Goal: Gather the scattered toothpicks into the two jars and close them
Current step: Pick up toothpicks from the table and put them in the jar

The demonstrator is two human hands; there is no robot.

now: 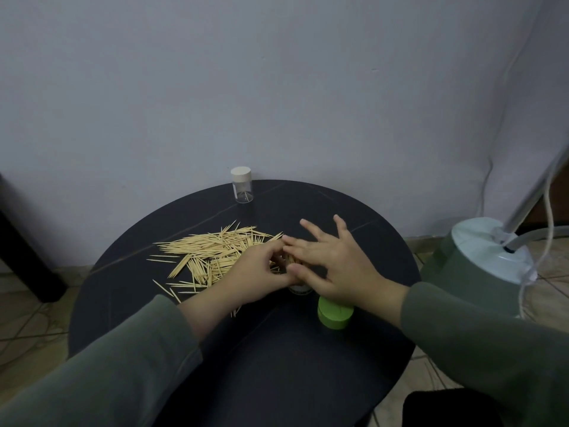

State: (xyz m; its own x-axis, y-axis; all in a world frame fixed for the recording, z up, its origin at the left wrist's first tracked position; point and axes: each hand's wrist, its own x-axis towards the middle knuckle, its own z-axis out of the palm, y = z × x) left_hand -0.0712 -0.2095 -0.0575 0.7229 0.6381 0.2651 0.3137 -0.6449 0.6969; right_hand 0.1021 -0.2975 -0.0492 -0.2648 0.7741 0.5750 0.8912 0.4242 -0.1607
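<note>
Head view: both hands meet over the middle of a round black table (277, 365). The left hand (261, 272) has its fingers curled inward, fingertips bunched together just above the mouth of a small clear jar (300, 289); it seems to pinch toothpicks there, though the bundle itself is mostly hidden by the fingers. The right hand (335, 266) lies loosely spread, fingers straight and fanned, with the thumb against the side of that same jar; whether the thumb truly grips it cannot be told. Only the jar's lower edge shows beneath the two hands.

Left of the left hand and reaching under it lies the heap of scattered toothpicks (212, 254), most pointing roughly the same way, with a few strays lying apart at the near edge. Just below the right hand's wrist sits a green lid (335, 314), resting on the table, close to the jar. Well beyond both hands, at the far edge of the table by the wall, stands a second clear jar (242, 186), upright, capped with a cream lid and holding only a few toothpicks. Both forearms wear olive-green sleeves (123, 365).
</note>
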